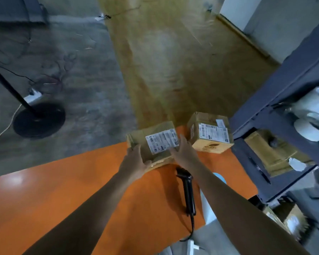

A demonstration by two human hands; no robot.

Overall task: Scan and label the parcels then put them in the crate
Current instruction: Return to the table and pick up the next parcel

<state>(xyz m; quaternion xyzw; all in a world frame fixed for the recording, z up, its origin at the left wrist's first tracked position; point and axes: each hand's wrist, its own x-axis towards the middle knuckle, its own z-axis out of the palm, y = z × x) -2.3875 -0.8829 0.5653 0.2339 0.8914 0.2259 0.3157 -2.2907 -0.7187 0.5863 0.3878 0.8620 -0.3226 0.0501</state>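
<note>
Judging by its crisp corners and taped seams, the near parcel (155,144) is a stiff cardboard box. It is probably light enough to lift with a hand on each side, though nothing shows what is inside. It sits at the far edge of the orange worktop (63,190) with its white label (161,141) facing up.

Cardboard gives fair friction, but the tape along the near edge looks glossy and may slip. The safer hold is on opposite side faces, keeping palms off the label so the barcode stays readable.

The left hand (134,159) grips the near left corner, fingers curled over the edge. The right hand (184,153) is flatter: its fingers lie nearly straight along the right side and the thumb rests on the label's corner (a steadying press more than a grasp, as far as can be told).

A second parcel (210,135), also labelled, stands just beside the first on the right, not touching it. The black scanner (187,190) lies on the worktop between the forearms, untouched. No crate is in view.
</note>
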